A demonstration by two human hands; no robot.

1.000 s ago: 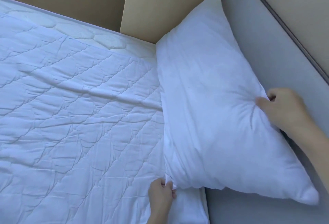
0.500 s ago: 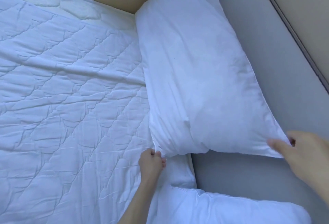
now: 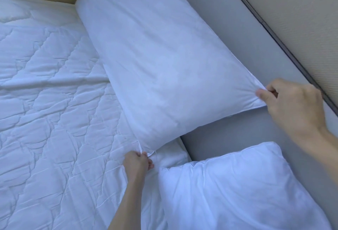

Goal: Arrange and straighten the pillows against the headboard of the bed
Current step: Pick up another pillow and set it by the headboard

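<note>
Only the person's two hands and forearms show. The left hand (image 3: 136, 162) and its forearm (image 3: 126, 198) are bare, skin running uncovered from the knuckles to the bottom edge of the frame. This arm looks slim and small in the view. The right hand (image 3: 296, 105) is bare too, and looks much larger, being nearer the camera. Its thumb (image 3: 263, 95) has a short, plain nail, and its knuckles form soft ridges across the back. The right forearm (image 3: 327, 147) is uncovered up to the right edge of the frame. Cool bluish light falls on both arms.
</note>
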